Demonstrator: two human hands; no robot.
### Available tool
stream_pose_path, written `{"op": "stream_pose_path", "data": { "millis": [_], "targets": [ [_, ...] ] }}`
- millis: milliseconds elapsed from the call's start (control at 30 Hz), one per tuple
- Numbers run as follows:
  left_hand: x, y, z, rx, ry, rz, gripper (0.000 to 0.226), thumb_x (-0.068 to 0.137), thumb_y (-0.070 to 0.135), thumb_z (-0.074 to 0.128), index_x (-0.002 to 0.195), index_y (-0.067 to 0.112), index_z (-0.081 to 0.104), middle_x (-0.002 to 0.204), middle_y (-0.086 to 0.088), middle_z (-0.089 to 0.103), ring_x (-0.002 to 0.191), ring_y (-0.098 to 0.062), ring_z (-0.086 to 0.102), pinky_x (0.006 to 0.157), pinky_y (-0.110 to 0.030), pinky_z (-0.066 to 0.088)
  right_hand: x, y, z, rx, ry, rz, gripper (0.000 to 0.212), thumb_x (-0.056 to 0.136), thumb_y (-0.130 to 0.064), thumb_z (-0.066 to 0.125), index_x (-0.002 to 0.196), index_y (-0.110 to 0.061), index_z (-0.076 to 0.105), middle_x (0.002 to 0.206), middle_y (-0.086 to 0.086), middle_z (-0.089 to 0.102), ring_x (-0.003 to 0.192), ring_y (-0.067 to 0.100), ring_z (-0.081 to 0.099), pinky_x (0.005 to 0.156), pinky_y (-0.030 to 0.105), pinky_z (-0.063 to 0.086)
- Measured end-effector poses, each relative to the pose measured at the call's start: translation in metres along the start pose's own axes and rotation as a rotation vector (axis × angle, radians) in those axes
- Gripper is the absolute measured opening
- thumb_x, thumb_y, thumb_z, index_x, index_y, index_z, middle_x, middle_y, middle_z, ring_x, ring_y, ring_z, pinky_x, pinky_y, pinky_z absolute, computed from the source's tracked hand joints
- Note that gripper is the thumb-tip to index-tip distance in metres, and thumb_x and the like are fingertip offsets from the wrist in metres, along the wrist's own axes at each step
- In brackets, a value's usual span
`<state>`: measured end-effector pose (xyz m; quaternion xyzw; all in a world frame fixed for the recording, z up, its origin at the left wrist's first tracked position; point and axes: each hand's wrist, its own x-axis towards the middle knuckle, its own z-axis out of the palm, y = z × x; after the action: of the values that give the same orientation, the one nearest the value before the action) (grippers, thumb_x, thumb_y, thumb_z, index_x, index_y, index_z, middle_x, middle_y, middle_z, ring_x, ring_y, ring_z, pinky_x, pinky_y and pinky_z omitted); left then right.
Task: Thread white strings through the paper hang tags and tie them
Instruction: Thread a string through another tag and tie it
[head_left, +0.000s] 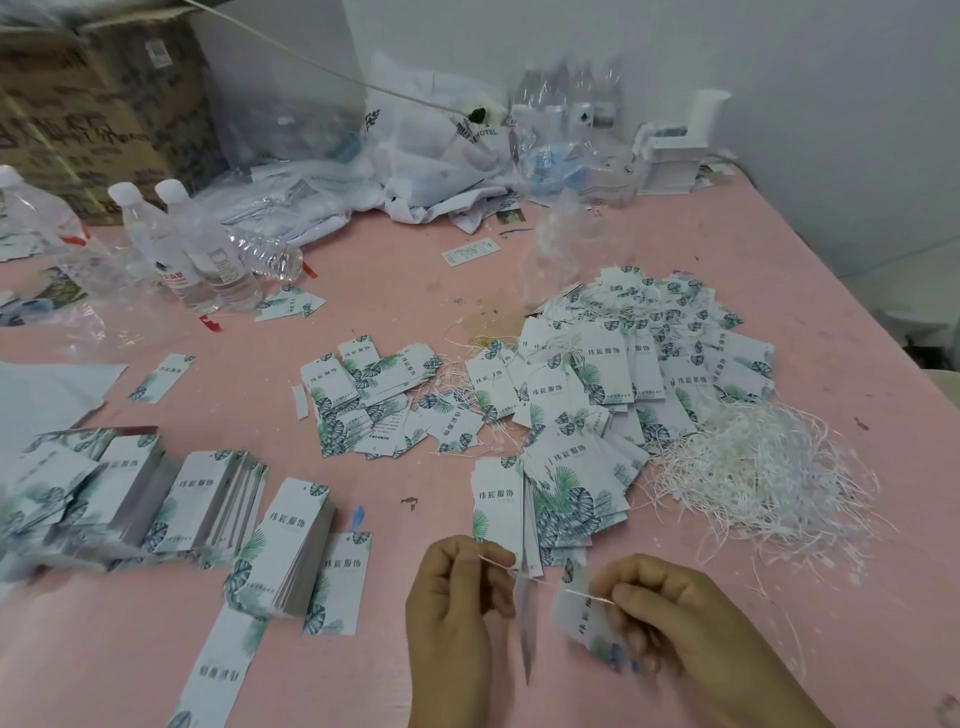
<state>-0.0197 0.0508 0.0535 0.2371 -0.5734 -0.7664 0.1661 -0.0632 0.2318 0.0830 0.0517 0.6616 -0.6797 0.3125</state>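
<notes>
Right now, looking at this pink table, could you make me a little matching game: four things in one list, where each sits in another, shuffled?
Things:
1. loose white strings
2. water bottles
3. stacked hang tags
4. cardboard box

Places:
A. far left corner
B. near left, in neat piles
C. right side, in a tangled heap
D. left side, standing beyond the tag stacks

Pairs: 1-C, 2-D, 3-B, 4-A

— What stands at the far left of the pink worktop (519, 519)?
— Two capped water bottles (192, 249), upright and side by side, with a brown cardboard box (88, 104) behind them.
— And along the back wall?
— Crumpled clear plastic bags (441, 156), more bottles (571, 98) and a white device (680, 150).
</notes>
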Motion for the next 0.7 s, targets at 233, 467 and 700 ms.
{"op": "stream_pose_path", "data": {
  "millis": [233,467,700],
  "targets": [
    [0.01,0.012,0.001,-0.36,0.062,-0.211,0.027,0.103,0.006,0.032,0.082,0.01,0.049,0.064,-0.019,0.067,0.04,-0.018,0.056,0.034,-0.02,0.04,-0.001,0.0,-0.006,0.334,0.04,0.045,0.01,0.069,-0.002,0.062,0.074,0.003,0.07,0.055,0.018,0.051,0.037,0.015,0.045,0.031,0.02,0.035],
    [0.006,0.022,0.004,-0.283,0.05,-0.137,0.019,0.098,0.013,0.046,0.082,0.01,0.056,0.054,-0.007,0.053,0.037,-0.013,0.043,0.033,-0.02,0.036,-0.007,-0.01,-0.007,0.654,-0.024,0.133,0.011,0.066,0.008,0.065,0.074,0.008,0.072,0.062,0.02,0.06,0.041,0.016,0.055,0.034,0.022,0.046],
    [-0.002,0.02,0.008,-0.262,-0.016,-0.104,0.012,0.073,0.011,0.063,0.079,0.007,0.072,0.056,-0.013,0.06,0.039,-0.016,0.05,0.037,-0.022,0.043,-0.012,-0.015,-0.002,0.555,0.008,0.052,0.017,0.06,0.003,0.072,0.077,0.007,0.075,0.063,0.024,0.062,0.04,0.018,0.058,0.034,0.021,0.048]
  ]
}}
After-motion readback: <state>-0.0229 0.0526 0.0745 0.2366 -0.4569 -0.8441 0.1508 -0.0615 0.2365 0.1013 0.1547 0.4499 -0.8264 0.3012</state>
